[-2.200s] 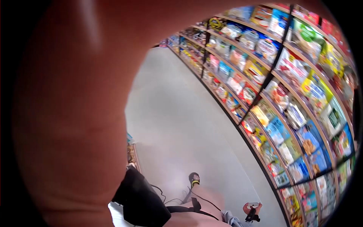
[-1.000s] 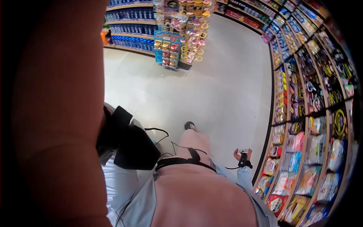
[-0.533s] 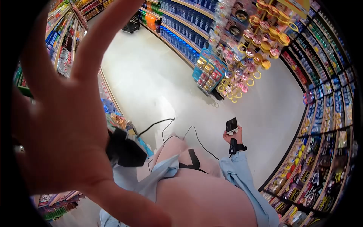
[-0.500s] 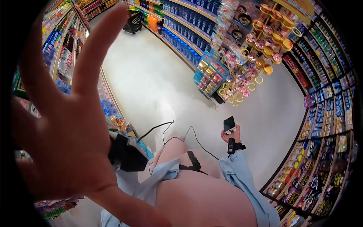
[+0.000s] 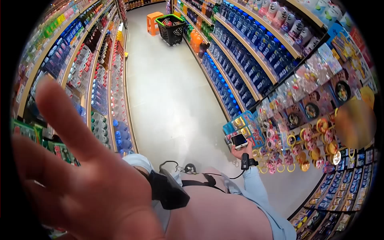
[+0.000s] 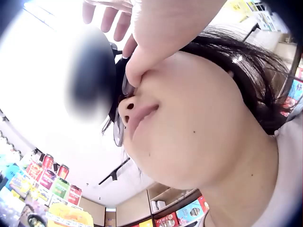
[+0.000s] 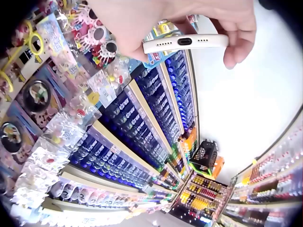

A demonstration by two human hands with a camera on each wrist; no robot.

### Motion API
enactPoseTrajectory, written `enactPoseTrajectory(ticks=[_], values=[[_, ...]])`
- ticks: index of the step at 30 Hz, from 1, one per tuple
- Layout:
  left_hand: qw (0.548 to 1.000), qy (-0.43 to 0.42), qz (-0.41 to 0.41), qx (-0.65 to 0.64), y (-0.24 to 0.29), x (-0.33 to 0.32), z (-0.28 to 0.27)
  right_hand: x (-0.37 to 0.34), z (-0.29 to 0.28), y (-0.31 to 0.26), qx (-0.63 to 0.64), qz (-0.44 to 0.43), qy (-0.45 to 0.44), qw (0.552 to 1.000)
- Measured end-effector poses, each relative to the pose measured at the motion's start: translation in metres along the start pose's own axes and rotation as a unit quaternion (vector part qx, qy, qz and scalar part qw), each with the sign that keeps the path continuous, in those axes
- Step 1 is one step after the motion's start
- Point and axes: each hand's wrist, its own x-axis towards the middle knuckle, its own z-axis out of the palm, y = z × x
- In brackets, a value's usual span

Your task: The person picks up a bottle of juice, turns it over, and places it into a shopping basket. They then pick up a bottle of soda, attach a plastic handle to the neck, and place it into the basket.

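My left hand (image 5: pixel 96 184) fills the lower left of the head view, close to the camera, its fingers spread. In the left wrist view the same hand (image 6: pixel 165 30) is up at the face, thumb at the glasses (image 6: pixel 119 127) beside the nose, other fingers extended near the dark head-worn device (image 6: pixel 92 75). Low at the right, my right hand (image 5: pixel 242 153) grips a white-edged smartphone (image 5: pixel 239 141) with its dark screen facing up. The right wrist view shows the phone's bottom edge with its charging port (image 7: pixel 184 41), held between thumb and fingers.
Blue-capped bottles (image 5: pixel 244 60) line shelves on the right of the aisle; more drinks (image 5: pixel 82 60) stand on the left. A black basket with green rim (image 5: pixel 172 34) and an orange stool (image 5: pixel 153 23) stand ahead. Hanging toys (image 5: pixel 308 140) lie close to my right hand.
The view has swung from the snack shelves to the drinks aisle, with basket and stool now closer. The left hand has shifted lower; the right hand still holds the phone, near the toy display.
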Motion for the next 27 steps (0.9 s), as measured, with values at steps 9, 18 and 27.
enactPoseTrajectory(ticks=[9, 18, 27], values=[[0.997, 0.045, 0.010, 0.054, -0.196, -0.013, -0.046, 0.136, 0.125, -0.083, 0.038, 0.042, 0.106, 0.993], [0.984, 0.046, -0.012, 0.173, -0.445, 0.003, -0.094, 0.356, 0.370, -0.102, -0.013, 0.086, 0.115, 0.990], [0.629, 0.149, -0.604, 0.465, -0.605, -0.202, -0.396, 0.529, 0.654, 0.007, -0.132, 0.184, -0.016, 0.974]])
